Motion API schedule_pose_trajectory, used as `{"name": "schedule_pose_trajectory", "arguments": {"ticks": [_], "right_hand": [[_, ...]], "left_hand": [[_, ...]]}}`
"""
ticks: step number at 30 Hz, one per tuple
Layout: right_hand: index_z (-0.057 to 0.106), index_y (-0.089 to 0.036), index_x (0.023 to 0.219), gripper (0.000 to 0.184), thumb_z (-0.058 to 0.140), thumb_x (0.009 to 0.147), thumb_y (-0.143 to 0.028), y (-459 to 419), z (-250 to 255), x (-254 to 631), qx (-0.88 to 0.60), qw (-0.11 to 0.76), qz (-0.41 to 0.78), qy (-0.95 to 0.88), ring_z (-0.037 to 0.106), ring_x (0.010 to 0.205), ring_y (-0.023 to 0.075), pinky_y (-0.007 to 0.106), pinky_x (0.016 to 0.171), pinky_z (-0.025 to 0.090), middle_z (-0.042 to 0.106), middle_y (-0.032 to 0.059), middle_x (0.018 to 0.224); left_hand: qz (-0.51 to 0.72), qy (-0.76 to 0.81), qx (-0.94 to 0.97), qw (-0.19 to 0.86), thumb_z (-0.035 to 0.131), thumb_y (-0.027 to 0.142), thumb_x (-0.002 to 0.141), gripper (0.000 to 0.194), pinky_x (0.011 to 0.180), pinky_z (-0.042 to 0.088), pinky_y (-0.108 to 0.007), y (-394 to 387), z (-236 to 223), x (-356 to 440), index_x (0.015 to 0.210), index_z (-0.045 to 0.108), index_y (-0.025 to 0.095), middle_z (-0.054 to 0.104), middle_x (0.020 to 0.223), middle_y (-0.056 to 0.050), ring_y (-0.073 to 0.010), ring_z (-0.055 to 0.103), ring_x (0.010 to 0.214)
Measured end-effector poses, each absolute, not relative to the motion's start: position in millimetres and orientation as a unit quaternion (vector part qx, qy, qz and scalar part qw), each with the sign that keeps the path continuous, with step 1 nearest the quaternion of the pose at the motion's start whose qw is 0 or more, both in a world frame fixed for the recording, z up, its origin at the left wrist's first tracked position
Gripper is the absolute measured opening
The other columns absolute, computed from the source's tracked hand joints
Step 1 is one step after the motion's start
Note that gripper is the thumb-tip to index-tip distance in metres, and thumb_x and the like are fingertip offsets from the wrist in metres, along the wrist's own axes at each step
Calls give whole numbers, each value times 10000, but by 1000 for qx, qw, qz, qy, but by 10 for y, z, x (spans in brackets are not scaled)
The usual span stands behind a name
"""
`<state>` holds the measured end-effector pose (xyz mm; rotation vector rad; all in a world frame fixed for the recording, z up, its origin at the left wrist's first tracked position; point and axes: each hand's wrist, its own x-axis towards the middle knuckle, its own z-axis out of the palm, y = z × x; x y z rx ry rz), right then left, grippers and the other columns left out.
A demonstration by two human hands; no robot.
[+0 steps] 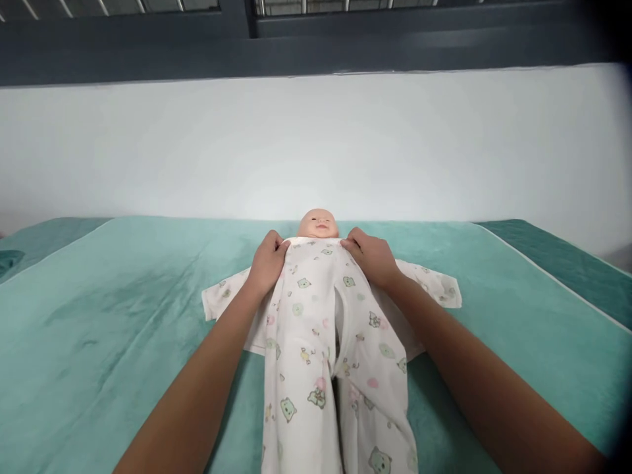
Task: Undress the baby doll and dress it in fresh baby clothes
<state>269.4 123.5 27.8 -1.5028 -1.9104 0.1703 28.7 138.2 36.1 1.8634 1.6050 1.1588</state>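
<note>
A baby doll [318, 224] lies on its back on a teal blanket [123, 309], its head toward the wall. White patterned baby clothes [320, 329] with small bear prints cover its body; sleeves spread to both sides and trouser legs run toward me. My left hand [267, 262] pinches the fabric's top edge at the doll's left shoulder as I see it. My right hand [371, 258] grips the same edge on the other side of the neck. Both hands are closed on cloth.
The teal blanket covers a bed that reaches a white wall [316, 145] behind the doll. A dark window frame [247, 39] runs above the wall. Darker teal bedding [567, 263] shows at the right and left edges.
</note>
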Motion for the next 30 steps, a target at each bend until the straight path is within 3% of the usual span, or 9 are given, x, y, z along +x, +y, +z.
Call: {"name": "schedule_pose_trajectory", "arguments": {"ticks": [5, 10, 13, 16, 19, 24, 27, 30], "right_hand": [[359, -231, 713, 261, 435, 913, -381, 1396, 288, 2694, -602, 338, 89, -718, 421, 555, 156, 281, 582, 244, 501, -28, 611], [412, -226, 683, 274, 508, 866, -407, 1429, 256, 2700, -614, 361, 159, -683, 428, 577, 143, 267, 577, 271, 501, -36, 611], [508, -233, 755, 219, 567, 833, -429, 1350, 220, 2693, -588, 409, 197, -669, 481, 618, 144, 265, 606, 336, 570, -36, 677], [584, -241, 877, 113, 518, 870, -332, 1229, 196, 2677, -528, 456, 191, -691, 563, 770, 163, 288, 718, 405, 654, -2, 892], [634, -241, 957, 243, 394, 928, -258, 1108, 178, 2673, -487, 452, 151, -732, 565, 959, 194, 336, 862, 406, 664, 30, 1028], [643, -228, 1076, 292, 394, 924, -241, 841, 120, 2692, -492, 460, 87, -734, 480, 1160, 233, 389, 984, 363, 598, 82, 1206], [642, -214, 976, 216, 455, 881, -265, 611, 81, 2688, -562, 487, 99, -661, 550, 964, 220, 350, 833, 427, 631, 78, 1047], [634, -206, 871, 173, 490, 843, -298, 420, 66, 2688, -616, 447, 208, -614, 558, 734, 181, 303, 670, 416, 660, 35, 827]], "left_hand": [[426, 598, 647, 207, 476, 313, 885, 209, 606, 303, -265, 1462, 321, 300, 719, 403, 208, 430, 669, 41, -131, 400, 637], [416, 591, 643, 255, 515, 341, 860, 159, 624, 345, -257, 1424, 302, 298, 782, 474, 209, 531, 725, 30, -136, 469, 670], [400, 533, 667, 333, 499, 393, 872, 227, 743, 427, -279, 1322, 341, 277, 997, 597, 230, 662, 999, -17, -178, 579, 876], [379, 478, 710, 351, 429, 429, 914, 380, 947, 410, -307, 1198, 421, 246, 1209, 618, 283, 605, 1295, -15, -219, 544, 1151], [326, 441, 759, 350, 375, 441, 941, 427, 1027, 371, -324, 1137, 462, 215, 1300, 579, 332, 573, 1350, 12, -228, 507, 1229], [358, 480, 767, 228, 336, 380, 954, 445, 1063, 338, -391, 1098, 311, 192, 1304, 572, 239, 571, 1344, -60, -241, 480, 1240], [404, 497, 762, 97, 416, 292, 912, 361, 1013, 368, -397, 934, 206, 163, 1190, 623, 191, 632, 1205, -94, -250, 510, 1146], [379, 515, 768, 38, 477, 206, 847, 307, 938, 396, -386, 701, 177, 106, 1113, 630, 206, 648, 1107, -82, -259, 528, 1063]]}}
